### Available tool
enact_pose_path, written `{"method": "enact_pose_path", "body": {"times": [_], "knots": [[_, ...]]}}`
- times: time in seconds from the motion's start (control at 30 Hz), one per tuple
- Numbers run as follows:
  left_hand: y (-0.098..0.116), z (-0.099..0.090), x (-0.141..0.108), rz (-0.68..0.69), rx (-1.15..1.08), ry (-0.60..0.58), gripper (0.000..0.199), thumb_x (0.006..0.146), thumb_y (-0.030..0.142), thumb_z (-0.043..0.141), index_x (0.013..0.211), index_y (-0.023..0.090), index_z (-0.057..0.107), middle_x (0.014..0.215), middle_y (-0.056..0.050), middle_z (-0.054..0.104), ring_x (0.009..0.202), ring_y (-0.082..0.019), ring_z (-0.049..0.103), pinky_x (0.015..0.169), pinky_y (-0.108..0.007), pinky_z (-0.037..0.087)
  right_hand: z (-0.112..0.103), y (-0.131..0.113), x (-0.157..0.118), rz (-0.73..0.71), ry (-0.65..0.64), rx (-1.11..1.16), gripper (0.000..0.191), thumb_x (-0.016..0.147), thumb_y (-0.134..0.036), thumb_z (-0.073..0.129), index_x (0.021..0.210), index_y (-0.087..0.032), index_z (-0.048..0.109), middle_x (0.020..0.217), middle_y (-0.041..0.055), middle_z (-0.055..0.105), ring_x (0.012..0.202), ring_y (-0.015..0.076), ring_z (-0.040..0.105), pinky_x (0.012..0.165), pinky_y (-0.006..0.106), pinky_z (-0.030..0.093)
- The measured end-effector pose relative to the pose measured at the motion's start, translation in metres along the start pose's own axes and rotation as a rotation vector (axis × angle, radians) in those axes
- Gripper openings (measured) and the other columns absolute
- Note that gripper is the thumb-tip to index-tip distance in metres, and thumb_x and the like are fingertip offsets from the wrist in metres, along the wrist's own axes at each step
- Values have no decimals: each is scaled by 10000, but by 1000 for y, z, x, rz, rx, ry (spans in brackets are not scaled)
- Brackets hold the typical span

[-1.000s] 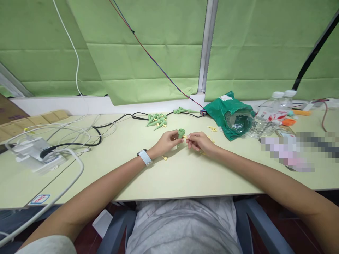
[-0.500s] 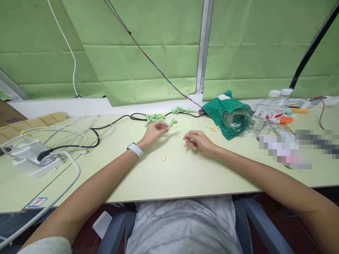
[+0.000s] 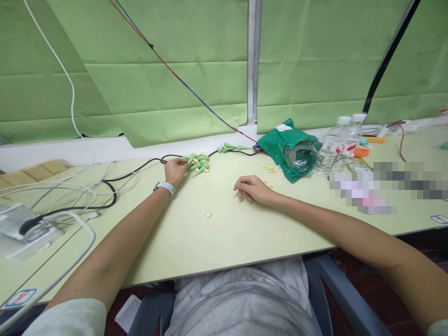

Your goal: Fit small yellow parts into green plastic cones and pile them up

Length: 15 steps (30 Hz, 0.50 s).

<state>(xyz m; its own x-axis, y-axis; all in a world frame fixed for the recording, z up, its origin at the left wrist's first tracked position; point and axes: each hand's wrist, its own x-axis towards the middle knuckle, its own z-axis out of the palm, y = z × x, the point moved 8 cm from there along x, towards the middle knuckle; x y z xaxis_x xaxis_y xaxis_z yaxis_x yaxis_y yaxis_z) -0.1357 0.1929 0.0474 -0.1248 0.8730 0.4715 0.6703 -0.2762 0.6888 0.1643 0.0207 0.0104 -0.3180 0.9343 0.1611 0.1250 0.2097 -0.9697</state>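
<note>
My left hand [image 3: 176, 170] reaches to the left edge of a pile of small green cone-shaped pieces [image 3: 199, 164] with yellow parts among them. Its fingers are closed at the pile, and what they grip there is hidden. Above the table's middle, my right hand [image 3: 252, 189] is loosely curled with its fingers a little apart and nothing seen in them. A single small yellow piece [image 3: 207, 215] lies between my forearms. More small yellow pieces [image 3: 269, 169] lie in a group beyond my right hand.
More green pieces [image 3: 227, 148] lie by the wall, beside a black cable. A torn green plastic bag [image 3: 290, 147] and clear bottles [image 3: 331, 151] stand at the back right. White cables and a power strip [image 3: 31, 233] occupy the left side.
My left hand has moved left and away from me to the pile, from where it held a green piece with a yellow part. My right hand stays nearly in place. The view has shifted.
</note>
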Motion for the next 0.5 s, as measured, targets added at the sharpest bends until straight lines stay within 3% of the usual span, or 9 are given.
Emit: {"method": "enact_pose_path", "body": {"times": [0.27, 0.4, 0.5], "knots": [[-9, 1, 6, -6, 38, 20, 98, 746, 219, 753, 817, 152, 759, 843, -84, 762, 889, -263, 705, 920, -397, 523, -8, 1, 5, -34, -2, -144, 174, 897, -303, 548, 886, -186, 677, 699, 2, 699, 418, 79, 446, 413, 213, 313], [-14, 2, 4, -17, 23, 33, 156, 748, 251, 760, 856, 142, 782, 864, -72, 774, 894, -252, 708, 942, -384, 523, -32, 1, 36, -135, 64, -357, 182, 907, -260, 518, 886, -191, 685, 726, 6, 711, 533, 114, 533, 529, 234, 385], [-19, 5, 1, -40, 18, 24, 175, 745, 259, 749, 871, 151, 805, 892, -75, 792, 886, -251, 712, 928, -366, 525, -57, 2, 76, -204, 171, -647, 195, 917, -228, 523, 908, -176, 711, 823, 50, 751, 768, 179, 645, 715, 275, 451]]}}
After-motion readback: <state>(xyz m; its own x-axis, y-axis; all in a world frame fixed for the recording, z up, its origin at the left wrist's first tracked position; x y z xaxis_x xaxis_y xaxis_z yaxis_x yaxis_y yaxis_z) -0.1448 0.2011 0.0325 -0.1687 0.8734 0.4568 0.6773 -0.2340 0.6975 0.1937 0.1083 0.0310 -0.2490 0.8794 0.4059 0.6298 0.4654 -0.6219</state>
